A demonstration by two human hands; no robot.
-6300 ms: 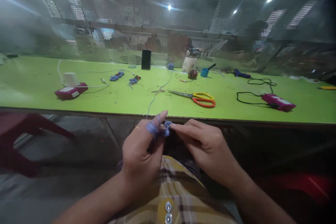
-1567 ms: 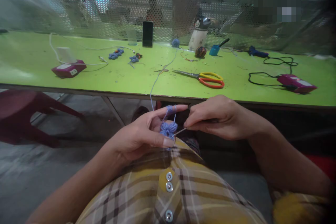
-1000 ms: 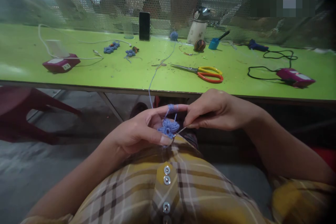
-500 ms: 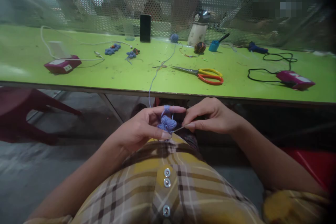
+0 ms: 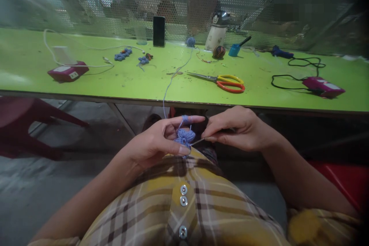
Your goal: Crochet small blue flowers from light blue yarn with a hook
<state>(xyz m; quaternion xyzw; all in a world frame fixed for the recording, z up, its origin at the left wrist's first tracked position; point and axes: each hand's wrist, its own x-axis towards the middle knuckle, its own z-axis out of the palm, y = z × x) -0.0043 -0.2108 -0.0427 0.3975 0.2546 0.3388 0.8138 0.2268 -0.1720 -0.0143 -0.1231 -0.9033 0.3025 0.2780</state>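
Between the thumb and fingers of my left hand (image 5: 157, 138) is a small blue-purple crochet piece (image 5: 185, 136), puffy like petals. Yarn is wound round the outstretched left index finger. My right hand (image 5: 233, 130) pinches a thin metal crochet hook (image 5: 197, 142), whose tip reaches the lower edge of the piece beside my left thumb; the exact stitch is too small to make out. From my left hand a strand of yarn (image 5: 173, 78) runs up over the table edge to a blue yarn ball (image 5: 190, 41) at the back.
On the green table (image 5: 138, 84) lie scissors (image 5: 227, 81) with yellow and red handles, small crocheted pieces (image 5: 123, 54), a dark striped ball (image 5: 219, 52) and two magenta power sockets (image 5: 68, 71). A phone (image 5: 158, 31) and a bottle (image 5: 216, 30) stand behind. A stool (image 5: 29, 123) is at left.
My right hand has shifted slightly right and turned a little, the hook with it. The crochet piece has tilted slightly, and the yarn loops on my left index finger sit nearer the fingertip.
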